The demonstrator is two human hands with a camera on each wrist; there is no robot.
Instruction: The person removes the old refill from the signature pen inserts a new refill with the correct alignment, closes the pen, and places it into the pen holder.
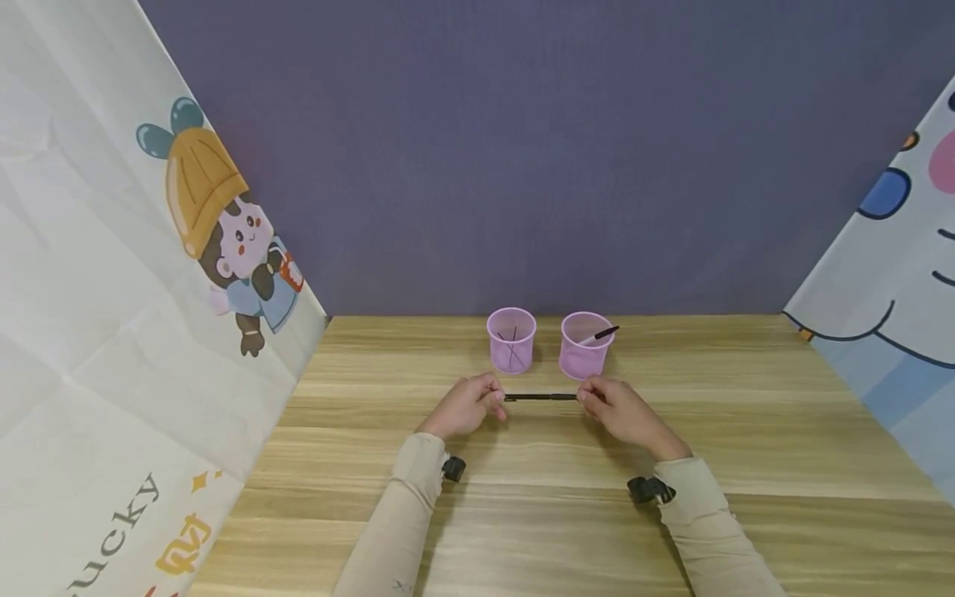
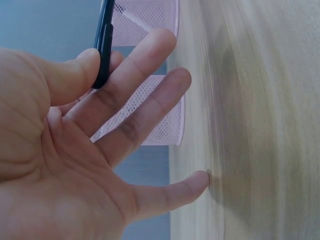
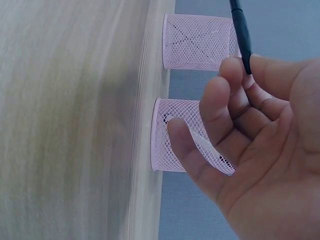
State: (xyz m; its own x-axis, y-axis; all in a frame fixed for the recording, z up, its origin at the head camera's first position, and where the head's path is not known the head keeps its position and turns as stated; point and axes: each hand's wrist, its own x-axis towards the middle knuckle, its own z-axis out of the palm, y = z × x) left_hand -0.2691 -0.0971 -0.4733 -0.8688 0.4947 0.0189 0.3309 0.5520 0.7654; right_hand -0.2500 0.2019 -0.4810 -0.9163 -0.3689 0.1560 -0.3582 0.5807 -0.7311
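Note:
A black pen point(image 1: 540, 397) lies level between my two hands, just in front of two pink mesh cups. My left hand point(image 1: 464, 406) pinches its clip end between thumb and forefinger, the other fingers spread; in the left wrist view the little finger point(image 2: 172, 197) reaches down to the tabletop. At the opposite end, my right hand point(image 1: 625, 412) pinches the pen with its thumb and fingertips. Thin dark sticks stand crossed in the left cup point(image 1: 511, 352). In the right cup point(image 1: 582, 361) leans a white pen with a black end point(image 1: 606, 332).
Both cups stand side by side near the back edge of the wood-grain table point(image 1: 537, 514). A dark blue-grey panel point(image 1: 522, 166) rises behind it. Printed white sheets hang at the left point(image 1: 89, 274) and right point(image 1: 858, 282). Each wrist wears a small black camera.

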